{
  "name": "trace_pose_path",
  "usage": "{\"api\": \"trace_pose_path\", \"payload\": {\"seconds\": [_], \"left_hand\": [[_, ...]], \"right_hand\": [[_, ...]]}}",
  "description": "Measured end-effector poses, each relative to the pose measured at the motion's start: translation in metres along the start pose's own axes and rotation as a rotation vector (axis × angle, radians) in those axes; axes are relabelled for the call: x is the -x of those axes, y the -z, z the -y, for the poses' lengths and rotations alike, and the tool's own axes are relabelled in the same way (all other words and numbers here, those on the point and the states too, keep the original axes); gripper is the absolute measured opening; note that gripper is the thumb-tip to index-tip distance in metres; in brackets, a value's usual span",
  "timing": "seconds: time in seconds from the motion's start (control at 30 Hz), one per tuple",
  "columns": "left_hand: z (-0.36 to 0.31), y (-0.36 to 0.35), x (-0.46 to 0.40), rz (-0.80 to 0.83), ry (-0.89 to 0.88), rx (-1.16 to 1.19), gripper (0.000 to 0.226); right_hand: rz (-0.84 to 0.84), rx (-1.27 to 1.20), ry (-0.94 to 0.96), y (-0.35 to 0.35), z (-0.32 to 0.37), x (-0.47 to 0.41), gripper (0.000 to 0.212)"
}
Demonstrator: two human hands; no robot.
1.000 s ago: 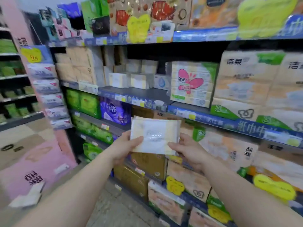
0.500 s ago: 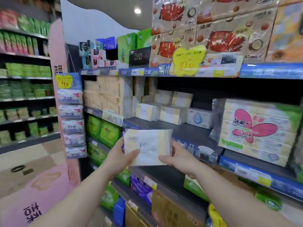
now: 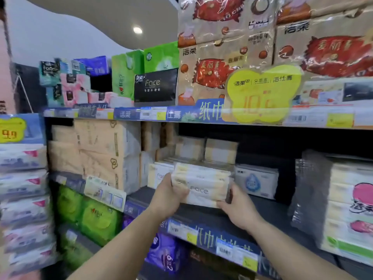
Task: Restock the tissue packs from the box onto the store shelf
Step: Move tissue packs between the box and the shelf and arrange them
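A pale yellow and white tissue pack (image 3: 203,186) printed "Face" is held over the dark middle shelf (image 3: 201,214). My left hand (image 3: 169,194) grips its left end and my right hand (image 3: 237,205) grips its lower right corner. The pack hangs just above the shelf board, in front of matching packs (image 3: 160,173) standing further back. More of the same packs (image 3: 221,151) are stacked behind. The box is not in view.
A white and blue tissue box (image 3: 256,180) stands right of the held pack. Large beige tissue bundles (image 3: 105,154) fill the shelf's left, a pink-flowered bundle (image 3: 351,209) its right. Blue price rails (image 3: 214,241) edge the shelves. Green packs (image 3: 96,219) sit below.
Both hands have carried the pack up and forward, from in front of the shelf rail to over the middle shelf board. The camera has tilted up and moved closer.
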State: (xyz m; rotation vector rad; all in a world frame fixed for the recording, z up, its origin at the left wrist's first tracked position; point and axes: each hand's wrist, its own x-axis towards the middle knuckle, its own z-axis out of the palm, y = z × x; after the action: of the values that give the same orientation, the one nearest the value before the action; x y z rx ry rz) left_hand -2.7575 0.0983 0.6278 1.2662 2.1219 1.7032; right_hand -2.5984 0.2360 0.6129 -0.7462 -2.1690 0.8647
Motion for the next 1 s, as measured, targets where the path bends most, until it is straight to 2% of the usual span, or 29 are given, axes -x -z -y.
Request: {"api": "trace_pose_path", "payload": {"seconds": [0.07,0.13,0.2,0.27,0.3,0.37,0.5,0.53,0.63,0.73,1.0], "left_hand": [[0.013,-0.01,-0.026,0.045,-0.025,-0.008,0.025],[0.029,-0.014,-0.049,0.13,-0.02,-0.01,0.031],[0.052,-0.015,-0.072,0.244,0.035,-0.097,0.051],[0.073,-0.014,-0.086,0.379,0.079,-0.265,0.077],[0.08,-0.014,-0.092,0.431,0.085,-0.294,0.082],[0.085,-0.015,-0.099,0.433,0.037,-0.308,0.074],[0.088,-0.013,-0.109,0.138,-0.039,-0.217,0.033],[0.091,-0.013,-0.112,0.126,-0.041,-0.174,0.029],[0.099,-0.02,-0.118,0.258,-0.052,-0.066,0.02],[0.104,-0.026,-0.122,0.31,-0.087,-0.047,0.022],[0.107,-0.031,-0.124,0.356,-0.095,-0.121,0.042]], "right_hand": [[-0.095,0.112,-0.061,-0.009,-0.005,-0.014,0.048],[-0.113,0.224,-0.138,-0.021,-0.01,-0.026,0.049],[-0.038,0.276,-0.259,-0.031,-0.011,-0.034,0.046],[0.031,0.185,-0.34,-0.04,-0.012,-0.038,0.043],[0.037,0.123,-0.365,-0.043,-0.014,-0.039,0.04],[0.011,0.01,-0.423,-0.046,-0.016,-0.043,0.033],[-0.111,-0.157,-0.509,-0.054,-0.019,-0.051,0.027],[-0.139,-0.177,-0.519,-0.056,-0.017,-0.053,0.026],[-0.198,-0.195,-0.525,-0.061,-0.016,-0.061,0.02],[-0.214,-0.165,-0.517,-0.066,-0.014,-0.07,0.021],[-0.114,0.115,-0.451,-0.074,-0.016,-0.088,0.047]]}}
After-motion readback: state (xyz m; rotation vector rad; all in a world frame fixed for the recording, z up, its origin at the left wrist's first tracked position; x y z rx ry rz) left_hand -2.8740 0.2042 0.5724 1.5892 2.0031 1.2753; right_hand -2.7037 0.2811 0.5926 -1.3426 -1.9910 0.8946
